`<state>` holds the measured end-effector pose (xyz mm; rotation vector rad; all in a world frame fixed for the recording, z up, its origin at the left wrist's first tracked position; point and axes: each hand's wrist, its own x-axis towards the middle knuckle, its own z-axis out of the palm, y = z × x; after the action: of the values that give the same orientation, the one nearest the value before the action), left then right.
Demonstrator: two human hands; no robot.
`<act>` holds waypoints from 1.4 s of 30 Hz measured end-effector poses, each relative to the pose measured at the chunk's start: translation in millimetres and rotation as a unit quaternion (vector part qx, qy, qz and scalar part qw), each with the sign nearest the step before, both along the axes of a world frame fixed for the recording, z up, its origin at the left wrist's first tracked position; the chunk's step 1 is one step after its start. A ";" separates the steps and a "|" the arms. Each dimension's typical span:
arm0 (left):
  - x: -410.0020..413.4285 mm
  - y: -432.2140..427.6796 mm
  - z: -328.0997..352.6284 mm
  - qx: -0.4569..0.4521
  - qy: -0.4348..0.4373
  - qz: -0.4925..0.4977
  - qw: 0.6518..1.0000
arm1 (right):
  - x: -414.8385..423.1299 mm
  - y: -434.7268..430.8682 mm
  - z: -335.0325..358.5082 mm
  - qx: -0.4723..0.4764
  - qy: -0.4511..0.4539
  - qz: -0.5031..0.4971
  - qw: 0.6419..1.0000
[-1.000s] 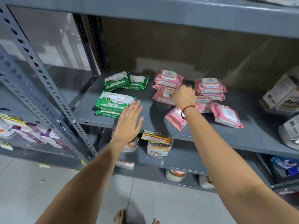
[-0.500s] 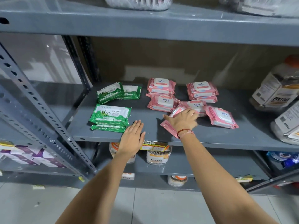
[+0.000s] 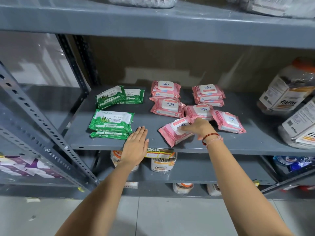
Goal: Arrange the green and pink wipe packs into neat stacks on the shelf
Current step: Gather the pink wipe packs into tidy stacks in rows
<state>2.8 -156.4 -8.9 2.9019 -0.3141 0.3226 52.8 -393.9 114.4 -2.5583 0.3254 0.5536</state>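
Observation:
On the grey shelf (image 3: 221, 142), green wipe packs lie at the left: a tilted pack (image 3: 110, 97) leaning on another (image 3: 134, 96) at the back, and a front pack (image 3: 111, 120) on top of a lower one (image 3: 109, 135). To the right are pink packs: a back-left stack (image 3: 165, 88), one in front of it (image 3: 167, 108), a back-right stack (image 3: 208, 92), loose ones (image 3: 199, 111) (image 3: 227, 121), and a skewed front pack (image 3: 172, 133). My right hand (image 3: 197, 127) rests its fingers on that front pack's white lid. My left hand (image 3: 136, 143) lies flat on the shelf's front edge beside the green packs.
Large clear jars (image 3: 288, 87) (image 3: 300, 126) crowd the shelf's right end. A perforated metal upright (image 3: 42, 126) slants at the left. The shelf above (image 3: 153, 19) hangs close overhead. More jars (image 3: 162, 165) stand on the shelf below, behind a yellow price tag (image 3: 159, 152).
My right hand drew back from the rear pink packs and came down on the front skewed pack. My left hand lowered onto the shelf's front edge.

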 end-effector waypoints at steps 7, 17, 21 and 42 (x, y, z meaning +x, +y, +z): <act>-1.4 -0.3 2.6 0.001 0.012 -0.001 1.000 | 4.5 15.0 -3.1 -0.123 -0.056 0.304 0.943; -1.7 -1.7 3.4 0.005 0.011 0.003 1.000 | 6.7 44.1 -18.3 -0.227 -0.182 0.256 0.922; -3.6 -2.3 4.3 0.001 0.009 0.008 1.000 | -3.5 63.0 -23.9 -0.171 -0.154 0.062 0.971; -8.8 -6.6 16.3 -0.005 0.017 0.011 1.000 | 19.0 34.8 -30.0 -0.154 -0.170 0.313 0.921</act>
<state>-6.0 -163.0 7.4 2.8996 -0.2745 0.2780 71.8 -359.1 84.4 -2.9872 -0.5981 0.2672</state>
